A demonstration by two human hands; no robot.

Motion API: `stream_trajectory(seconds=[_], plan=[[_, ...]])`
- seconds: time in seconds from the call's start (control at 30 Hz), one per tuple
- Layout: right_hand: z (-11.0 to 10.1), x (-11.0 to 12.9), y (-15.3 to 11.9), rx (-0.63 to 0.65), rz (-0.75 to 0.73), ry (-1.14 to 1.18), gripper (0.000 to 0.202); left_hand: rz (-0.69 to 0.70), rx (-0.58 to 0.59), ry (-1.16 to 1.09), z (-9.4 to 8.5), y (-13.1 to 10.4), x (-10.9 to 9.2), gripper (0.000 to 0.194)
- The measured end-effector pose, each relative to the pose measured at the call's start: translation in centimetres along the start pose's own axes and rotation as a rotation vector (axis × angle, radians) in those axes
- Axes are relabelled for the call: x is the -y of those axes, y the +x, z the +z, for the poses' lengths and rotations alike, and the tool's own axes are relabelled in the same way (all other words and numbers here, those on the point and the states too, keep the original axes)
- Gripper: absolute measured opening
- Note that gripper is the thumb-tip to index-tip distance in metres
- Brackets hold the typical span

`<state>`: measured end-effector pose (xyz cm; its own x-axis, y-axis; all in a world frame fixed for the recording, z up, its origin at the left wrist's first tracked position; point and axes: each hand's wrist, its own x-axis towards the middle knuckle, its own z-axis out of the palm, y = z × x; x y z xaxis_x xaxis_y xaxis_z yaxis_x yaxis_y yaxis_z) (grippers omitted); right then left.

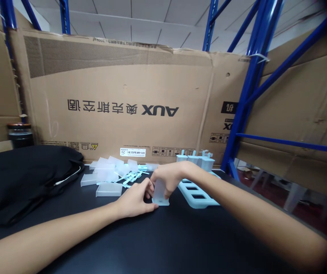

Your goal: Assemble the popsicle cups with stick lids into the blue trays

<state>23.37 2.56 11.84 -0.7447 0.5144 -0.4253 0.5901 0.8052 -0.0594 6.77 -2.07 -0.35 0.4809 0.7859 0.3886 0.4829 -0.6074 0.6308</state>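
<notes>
A translucent popsicle mold (159, 195) stands on the black table, its pale blue flange at the bottom. My right hand (171, 176) is closed around it from above, with the fingers partly hiding its upper part. From the left, my left hand (138, 196) curls against the same mold, thumb at the flange and fingertips at its side. Several loose translucent mold cups (109, 189) lie to the left of my hands. Beside them is a pile of light blue popsicle sticks (133, 176). A light blue mold tray (199, 196) with rectangular slots lies right of my hands, partly covered by my right forearm.
Several molds with blue stick handles (192, 158) stand upright behind the tray. A black cloth bag (23, 179) covers the table's left side, with a dark lidded bottle (20, 136) behind it. A cardboard panel (118, 83) and blue rack posts (245, 99) enclose the table.
</notes>
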Motion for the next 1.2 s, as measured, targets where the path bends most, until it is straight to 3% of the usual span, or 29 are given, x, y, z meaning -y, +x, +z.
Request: stream_trajectory(seconds=[0.2, 0.63, 0.83, 1.03, 1.13, 1.2], plan=[[1.1, 1.2, -0.2, -0.092, -0.060, -0.152, 0.043, -0.022, -0.009, 0.010, 0.0, 0.1, 0.2, 0.039], [3.8, 1.0, -1.0, -0.349, -0.034, -0.049, 0.045, 0.005, -0.005, 0.064, 0.1, 0.0, 0.0, 0.036], [5.3, 0.6, -2.3, -0.537, -0.096, -0.043, 0.040, 0.050, -0.011, 0.017, 0.0, -0.1, -0.4, 0.034], [5.9, -0.4, -3.1, -0.749, -0.111, 0.367, 0.031, 0.083, -0.265, -0.227, -0.3, 0.1, -1.2, 0.033], [6.0, -0.7, -2.9, -0.702, -0.177, 0.689, 0.032, 0.078, -0.305, -0.440, -0.3, 0.3, -1.3, 0.038], [6.1, -0.7, -2.6, -0.674, -0.196, 0.708, 0.031, 0.067, -0.317, -0.515, -0.3, 0.3, -1.3, 0.042]])
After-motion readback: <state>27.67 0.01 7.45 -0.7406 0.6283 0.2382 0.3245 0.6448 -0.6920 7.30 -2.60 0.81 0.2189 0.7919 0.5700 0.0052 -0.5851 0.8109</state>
